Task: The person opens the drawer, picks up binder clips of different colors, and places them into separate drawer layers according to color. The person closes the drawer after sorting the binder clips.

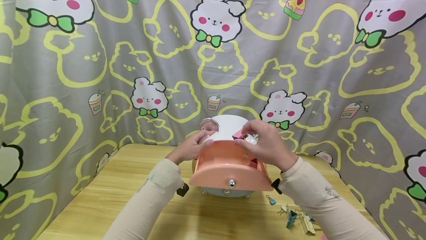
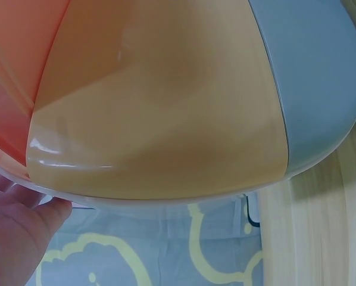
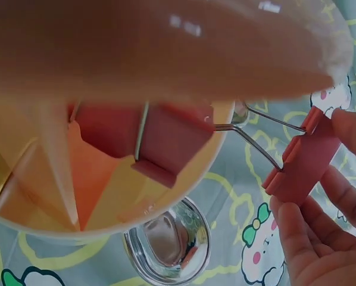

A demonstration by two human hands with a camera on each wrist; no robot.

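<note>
A round drawer box with a white top stands on the table, its coral drawer pulled out. My left hand rests on the box's upper left edge; in the left wrist view its fingers touch the rim beside the orange panel. Over the drawer's right side, my right hand pinches a pink binder clip between thumb and fingers, its wire handles pointing toward the box. Red binder clips lie inside the drawer, partly hidden by its front.
Several teal and cream binder clips lie on the wooden table at the right front, with a small blue one nearer the box. A shiny round piece sits at the box's top left. A patterned curtain surrounds the table.
</note>
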